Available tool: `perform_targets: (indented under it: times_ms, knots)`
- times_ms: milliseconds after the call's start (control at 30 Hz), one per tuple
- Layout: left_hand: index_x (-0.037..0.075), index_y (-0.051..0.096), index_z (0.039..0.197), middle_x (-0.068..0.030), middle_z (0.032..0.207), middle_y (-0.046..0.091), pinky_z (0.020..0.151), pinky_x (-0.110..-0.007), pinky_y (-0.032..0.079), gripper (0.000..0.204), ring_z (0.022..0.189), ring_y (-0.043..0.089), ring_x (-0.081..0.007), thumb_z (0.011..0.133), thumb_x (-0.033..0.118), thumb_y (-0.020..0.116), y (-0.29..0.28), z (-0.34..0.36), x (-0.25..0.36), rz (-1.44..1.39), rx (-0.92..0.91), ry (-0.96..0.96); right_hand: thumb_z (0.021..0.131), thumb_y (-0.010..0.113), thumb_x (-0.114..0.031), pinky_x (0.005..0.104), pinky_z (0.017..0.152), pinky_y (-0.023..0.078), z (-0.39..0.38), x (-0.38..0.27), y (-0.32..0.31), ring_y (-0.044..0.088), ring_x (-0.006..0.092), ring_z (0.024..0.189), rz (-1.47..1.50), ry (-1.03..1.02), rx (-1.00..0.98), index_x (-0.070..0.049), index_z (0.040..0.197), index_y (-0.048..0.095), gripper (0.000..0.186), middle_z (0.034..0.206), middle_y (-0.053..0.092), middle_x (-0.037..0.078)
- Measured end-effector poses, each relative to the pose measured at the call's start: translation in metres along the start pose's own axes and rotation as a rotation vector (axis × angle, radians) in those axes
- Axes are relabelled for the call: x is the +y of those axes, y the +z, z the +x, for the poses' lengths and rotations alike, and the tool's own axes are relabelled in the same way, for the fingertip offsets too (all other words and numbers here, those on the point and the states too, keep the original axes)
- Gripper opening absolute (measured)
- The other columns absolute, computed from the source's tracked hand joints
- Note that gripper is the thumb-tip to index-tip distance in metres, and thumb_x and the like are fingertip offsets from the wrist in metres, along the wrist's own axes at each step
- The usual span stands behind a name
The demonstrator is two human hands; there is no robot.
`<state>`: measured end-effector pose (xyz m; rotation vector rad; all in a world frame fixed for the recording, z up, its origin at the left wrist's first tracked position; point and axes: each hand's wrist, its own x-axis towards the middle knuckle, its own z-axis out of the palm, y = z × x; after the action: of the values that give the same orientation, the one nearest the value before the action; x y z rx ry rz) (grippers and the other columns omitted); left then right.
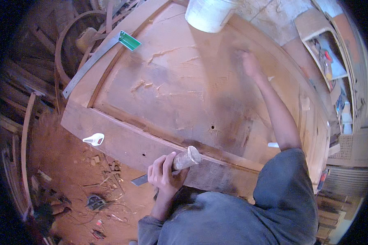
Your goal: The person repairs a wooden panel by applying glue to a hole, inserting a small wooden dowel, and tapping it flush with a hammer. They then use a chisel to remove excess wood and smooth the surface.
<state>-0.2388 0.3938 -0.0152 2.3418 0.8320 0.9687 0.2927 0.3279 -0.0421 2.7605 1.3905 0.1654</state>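
My left hand (163, 173) is wrapped round the thick, worn handle of a chisel (186, 159), over the near edge of a wide wooden panel (171, 110). The flat metal blade sticks out to the left of my fingers. My right arm reaches far across the panel, and my right hand (250, 64) is low over its far right part. Motion blurs those fingers, so their grip is unclear. Thin shavings lie on the panel's recessed face, left of my right hand.
A white bucket (210, 15) stands at the panel's far edge. A green-handled try square (129, 41) lies at the far left, and a small white pointed piece (95, 139) on the near rail. Shelves with tools (330, 67) stand right; wood scraps (114, 177) litter the floor.
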Motion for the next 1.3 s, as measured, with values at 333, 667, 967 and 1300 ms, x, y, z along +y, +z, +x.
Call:
perform_targets:
  times_ms: [333,667,967,1300]
  knots:
    - [0.012,0.065,0.109,-0.005,0.089,0.064,0.066,-0.035,0.045,0.047,0.08,0.064,-0.0221,0.072,0.037,0.079,0.003,0.003,0.003,-0.004,0.063,0.034,0.09,0.05,-0.012,0.0457,0.085,0.05,-0.092,-0.15,-0.131,0.06,0.0407,0.106,0.344,-0.165,-0.185,-0.002,0.109,0.065,0.026,0.117,0.061,0.023]
    - [0.01,0.063,0.112,-0.0062,0.093,0.065,0.066,-0.034,0.046,0.049,0.081,0.064,-0.0238,0.07,0.031,0.081,-0.001,0.004,0.0,-0.018,0.014,0.036,0.083,0.06,-0.005,0.0418,0.078,0.052,-0.082,-0.162,-0.066,0.061,0.0356,0.091,0.185,-0.432,0.145,-0.005,0.115,0.063,0.032,0.109,0.062,0.015]
    - [0.011,0.063,0.109,-0.0053,0.093,0.066,0.065,-0.035,0.046,0.046,0.081,0.065,-0.0244,0.073,0.036,0.078,0.003,0.007,0.005,-0.017,0.072,0.075,0.085,0.055,-0.005,0.0427,0.084,0.053,-0.133,-0.138,-0.101,0.062,0.0333,0.095,0.198,-0.419,0.084,-0.006,0.116,0.063,0.032,0.106,0.062,0.015]
    - [0.011,0.064,0.106,-0.0056,0.093,0.066,0.065,-0.037,0.047,0.045,0.081,0.066,-0.0255,0.072,0.036,0.078,0.006,0.007,0.008,0.006,0.085,0.052,0.084,0.054,-0.005,0.0419,0.082,0.053,-0.192,-0.168,-0.095,0.062,0.0338,0.094,0.135,-0.417,0.039,-0.004,0.12,0.06,0.036,0.102,0.06,0.015]
